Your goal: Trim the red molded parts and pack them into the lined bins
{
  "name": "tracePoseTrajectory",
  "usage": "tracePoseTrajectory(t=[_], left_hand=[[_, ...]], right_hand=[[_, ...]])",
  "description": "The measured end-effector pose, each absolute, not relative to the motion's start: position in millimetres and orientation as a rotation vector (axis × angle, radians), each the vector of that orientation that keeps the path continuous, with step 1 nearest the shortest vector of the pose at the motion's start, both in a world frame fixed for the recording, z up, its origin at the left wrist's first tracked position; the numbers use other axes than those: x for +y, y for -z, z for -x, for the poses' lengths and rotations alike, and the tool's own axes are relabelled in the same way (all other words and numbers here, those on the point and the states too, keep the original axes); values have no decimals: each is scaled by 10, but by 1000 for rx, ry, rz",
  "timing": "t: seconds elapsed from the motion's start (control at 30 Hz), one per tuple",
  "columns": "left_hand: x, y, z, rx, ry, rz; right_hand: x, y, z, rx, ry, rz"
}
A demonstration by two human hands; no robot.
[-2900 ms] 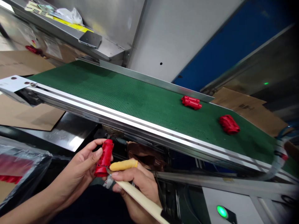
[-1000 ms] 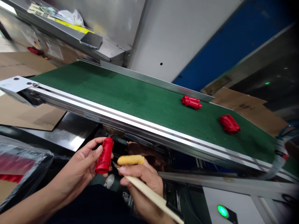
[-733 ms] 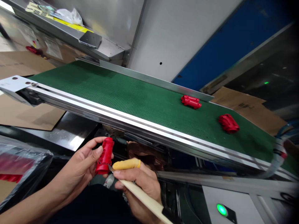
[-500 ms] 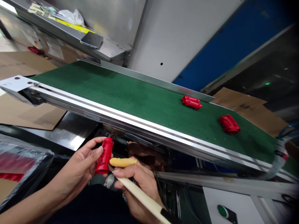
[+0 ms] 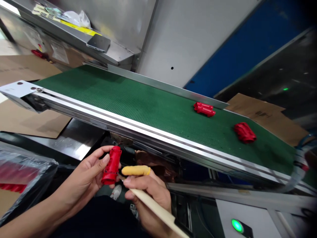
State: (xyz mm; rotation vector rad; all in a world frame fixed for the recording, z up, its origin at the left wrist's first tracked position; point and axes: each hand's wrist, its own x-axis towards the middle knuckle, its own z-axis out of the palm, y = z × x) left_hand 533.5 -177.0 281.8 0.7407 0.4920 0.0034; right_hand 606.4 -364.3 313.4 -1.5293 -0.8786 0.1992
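Note:
My left hand [image 5: 92, 172] grips a red ribbed plastic tube-like part [image 5: 112, 165] upright, slightly tilted, thumb on its near face. Close to the part's right side is my right hand [image 5: 148, 191], closed round the long cream handle of a knife [image 5: 156, 208]. The handle slants down to the right. Only a little of the thin blade shows past my fingertips, and whether it touches the part I cannot tell. A yellow finger cot [image 5: 136, 170] covers one finger of my right hand.
Two more red parts [image 5: 204, 109] [image 5: 245, 133] lie on the green conveyor belt [image 5: 138, 99]. At lower left, a plastic-lined box [image 5: 47, 165] holds red parts. A phone [image 5: 99, 43] rests on the metal shelf. The green button [image 5: 237, 225] is lit at lower right.
My right hand has drawn back a little to the right with the knife, away from the red part. My left hand keeps its hold. The green button has lit up.

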Motion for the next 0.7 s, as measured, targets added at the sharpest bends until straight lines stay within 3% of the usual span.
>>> tracePoseTrajectory(t=[0.7], left_hand=[[-1808, -2842, -5355, 464, 4, -764]], right_hand=[[-3593, -3199, -6073, -1014, -200, 1524]])
